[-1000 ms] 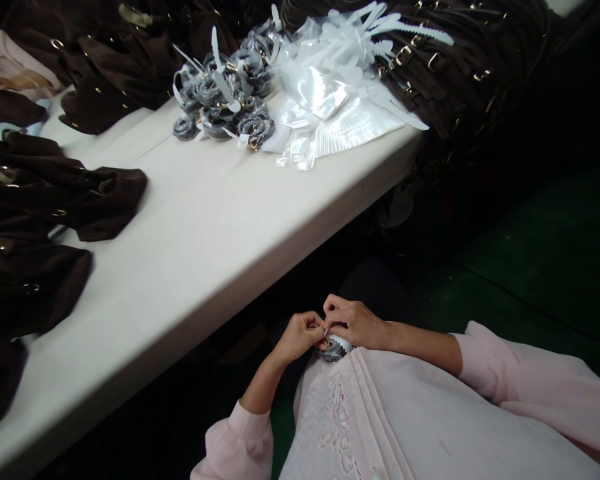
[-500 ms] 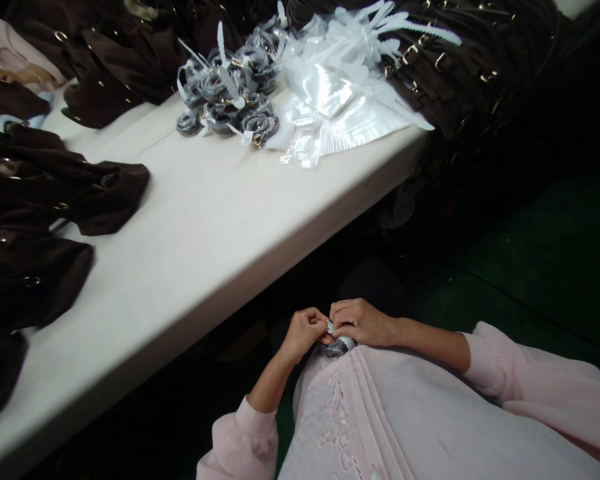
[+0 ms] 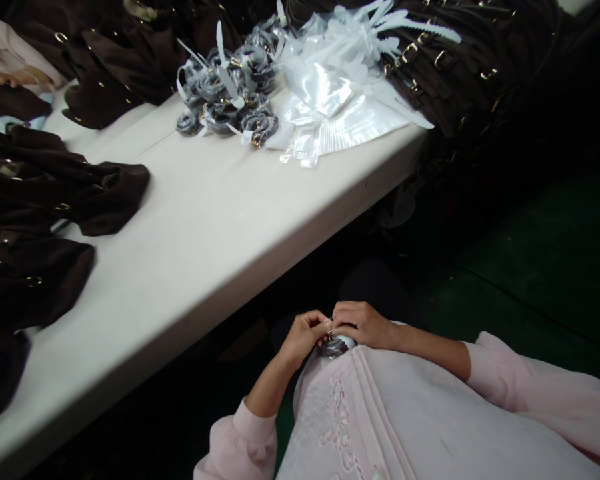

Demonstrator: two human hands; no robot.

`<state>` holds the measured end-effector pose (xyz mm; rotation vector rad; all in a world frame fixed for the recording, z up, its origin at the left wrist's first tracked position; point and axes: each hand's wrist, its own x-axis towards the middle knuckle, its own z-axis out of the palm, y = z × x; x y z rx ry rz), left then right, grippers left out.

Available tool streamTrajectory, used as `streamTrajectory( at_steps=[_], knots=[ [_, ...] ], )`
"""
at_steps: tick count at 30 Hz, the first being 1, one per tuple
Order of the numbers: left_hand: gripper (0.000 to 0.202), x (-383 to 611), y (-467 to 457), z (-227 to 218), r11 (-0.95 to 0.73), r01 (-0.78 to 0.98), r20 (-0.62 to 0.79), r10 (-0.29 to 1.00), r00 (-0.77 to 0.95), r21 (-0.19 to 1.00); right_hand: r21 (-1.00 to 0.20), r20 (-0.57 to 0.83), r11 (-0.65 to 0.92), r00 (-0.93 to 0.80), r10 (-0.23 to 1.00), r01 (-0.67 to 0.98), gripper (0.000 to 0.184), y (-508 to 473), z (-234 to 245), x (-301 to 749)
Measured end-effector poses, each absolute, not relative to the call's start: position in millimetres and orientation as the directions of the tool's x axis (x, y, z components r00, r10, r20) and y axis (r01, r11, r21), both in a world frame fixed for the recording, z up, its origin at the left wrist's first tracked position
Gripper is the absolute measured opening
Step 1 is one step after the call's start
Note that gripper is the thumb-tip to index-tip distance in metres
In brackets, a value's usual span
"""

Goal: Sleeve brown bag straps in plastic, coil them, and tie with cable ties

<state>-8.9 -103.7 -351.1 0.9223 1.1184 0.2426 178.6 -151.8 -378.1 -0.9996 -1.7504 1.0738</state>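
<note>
Below the table edge, over my lap, both hands work on one small bagged coil of dark strap [image 3: 334,346] resting against my pink top. My left hand [image 3: 304,336] is closed in a pinch on the white tie at the coil's top. My right hand [image 3: 361,325] is curled over the coil from the right, with its fingers pressed on the same tie. The fingertips of both hands meet there. Most of the coil is hidden under my hands.
A white table [image 3: 200,220] runs across the left. On its far end lie a heap of bagged coils [image 3: 230,93] and clear plastic bags [image 3: 330,100]. Dark brown suede bags [image 3: 40,220] crowd the left side and back; belts with gold buckles [image 3: 455,60] hang at the right.
My hands stay together on the coil, with small finger shifts on the tie. The view has drifted slightly, so my hands sit a little lower in the picture.
</note>
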Motion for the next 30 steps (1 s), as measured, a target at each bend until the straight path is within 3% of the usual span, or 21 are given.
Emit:
streamTrajectory(
  at_steps=[7, 21, 27, 30],
  knots=[
    [0.032, 6.1, -116.9, -366.1, 0.626, 0.112, -0.632, 0.736, 0.242, 0.772, -0.837, 0.375, 0.502, -0.440, 0.816, 0.217, 0.035, -150.6, -371.9, 178.6],
    [0.053, 9.8, -126.5, -401.9, 0.781, -0.250, -0.773, 0.616, 0.153, 0.572, -0.642, 0.473, 0.687, -0.529, 0.705, 0.342, 0.040, -150.7, -380.0, 177.7],
    [0.054, 11.9, -128.4, -378.9, 0.662, -0.180, -0.650, 0.749, 0.125, 0.728, -0.753, 0.435, 0.587, -0.444, 0.784, 0.299, 0.035, -155.4, -389.9, 175.8],
    [0.052, 6.9, -125.8, -378.0, 0.572, 0.070, -0.571, 0.788, 0.230, 0.817, -0.776, 0.416, 0.563, -0.440, 0.796, 0.284, 0.032, -154.6, -399.3, 178.0]
  ],
)
